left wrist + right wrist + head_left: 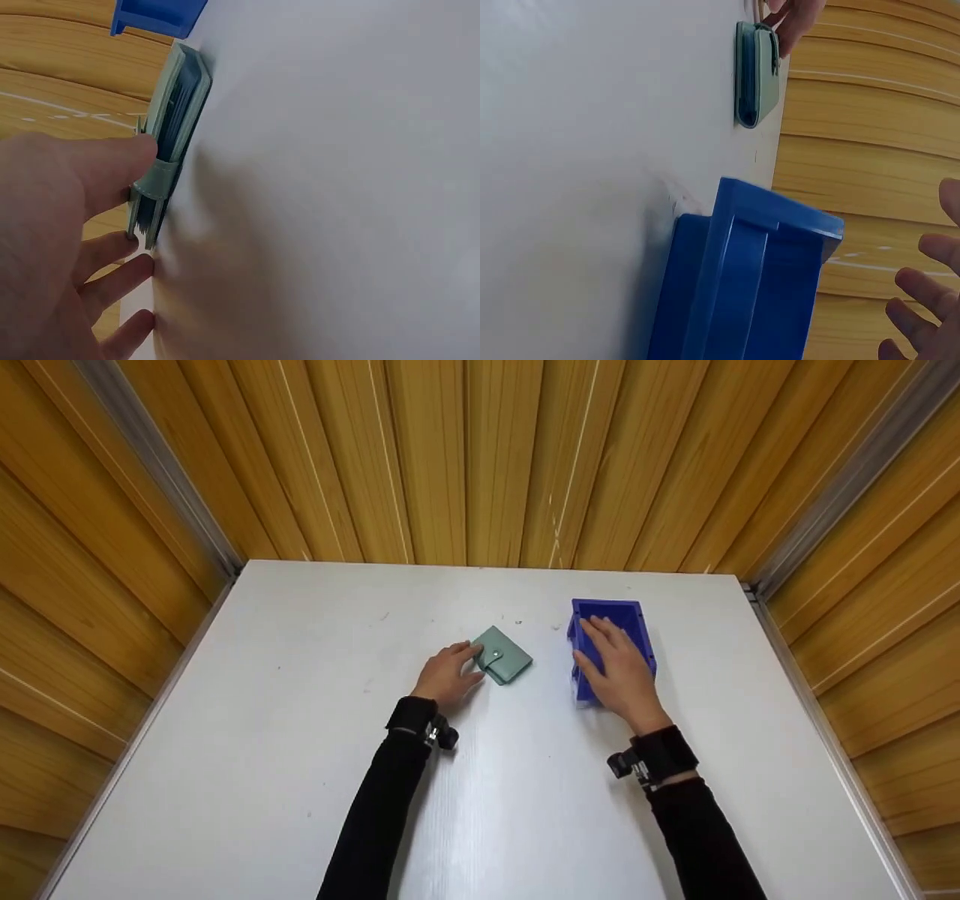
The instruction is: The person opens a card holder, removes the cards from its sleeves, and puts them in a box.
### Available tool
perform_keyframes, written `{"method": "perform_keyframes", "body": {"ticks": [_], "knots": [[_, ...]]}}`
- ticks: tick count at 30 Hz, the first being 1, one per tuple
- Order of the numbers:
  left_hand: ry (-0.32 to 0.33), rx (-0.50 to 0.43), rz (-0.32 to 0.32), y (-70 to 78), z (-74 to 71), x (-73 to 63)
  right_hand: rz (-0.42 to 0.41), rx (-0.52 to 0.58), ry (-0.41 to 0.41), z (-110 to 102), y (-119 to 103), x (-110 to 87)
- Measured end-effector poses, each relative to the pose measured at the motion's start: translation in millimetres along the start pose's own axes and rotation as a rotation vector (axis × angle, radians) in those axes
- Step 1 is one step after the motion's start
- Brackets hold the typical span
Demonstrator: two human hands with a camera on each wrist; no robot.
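A green card holder with a snap strap lies on the white table, its sleeves showing at the edge in the left wrist view. My left hand is right at its left corner, fingers relaxed and spread. In the left wrist view the thumb overlaps the holder beside the strap, and other fingertips are low near the tabletop. To the right stands a blue plastic bin. Over its open top hovers my right hand, fingers extended and holding nothing; the right wrist view shows those fingers apart from the bin's walls.
The white table reaches back to a wood-patterned panel wall. Similar panels with grey metal rails flank it on the left and right. Small specks and scuffs mark the tabletop. Each wrist wears a black strap with a small camera.
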State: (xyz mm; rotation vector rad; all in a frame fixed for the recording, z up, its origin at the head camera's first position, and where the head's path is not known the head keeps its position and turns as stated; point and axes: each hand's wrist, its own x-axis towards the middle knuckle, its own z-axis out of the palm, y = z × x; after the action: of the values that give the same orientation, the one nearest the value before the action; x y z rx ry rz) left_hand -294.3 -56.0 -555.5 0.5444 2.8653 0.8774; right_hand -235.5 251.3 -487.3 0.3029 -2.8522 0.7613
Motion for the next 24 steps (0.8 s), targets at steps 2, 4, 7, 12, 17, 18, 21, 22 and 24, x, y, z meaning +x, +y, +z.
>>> {"method": "perform_keyframes", "body": {"ticks": [2, 4, 7, 12, 17, 18, 21, 22, 24], "knots": [[0.015, 0.02, 0.023, 1.4, 0.1, -2.3, -0.003, -0.002, -0.012, 4.3, -8.3, 3.5], [0.03, 0.031, 0.053, 2.6, -0.1, -5.6, -0.013, -0.003, -0.023, 10.3, -15.7, 6.3], [0.034, 0.049, 0.086, 5.2, -1.3, -10.7, -0.045, -0.005, -0.043, 23.4, -26.6, 9.6], [0.021, 0.074, 0.1, 11.6, -2.9, -17.4, -0.105, 0.004, -0.116, 49.4, -42.2, 14.1], [0.016, 0.071, 0.112, 18.1, -0.4, -22.4, -0.089, -0.025, -0.215, 72.7, -47.1, 18.4], [0.01, 0.069, 0.119, 19.4, 0.5, -23.0, -0.076, -0.036, -0.228, 76.3, -46.8, 18.8], [0.002, 0.076, 0.152, 22.7, 3.2, -24.8, -0.062, -0.054, -0.231, 84.3, -44.4, 19.3], [0.001, 0.082, 0.161, 23.6, 4.2, -25.1, -0.063, -0.051, -0.228, 86.0, -43.6, 19.3], [0.008, 0.091, 0.176, 24.6, 5.9, -25.5, -0.069, -0.043, -0.221, 88.5, -42.2, 19.8]]}}
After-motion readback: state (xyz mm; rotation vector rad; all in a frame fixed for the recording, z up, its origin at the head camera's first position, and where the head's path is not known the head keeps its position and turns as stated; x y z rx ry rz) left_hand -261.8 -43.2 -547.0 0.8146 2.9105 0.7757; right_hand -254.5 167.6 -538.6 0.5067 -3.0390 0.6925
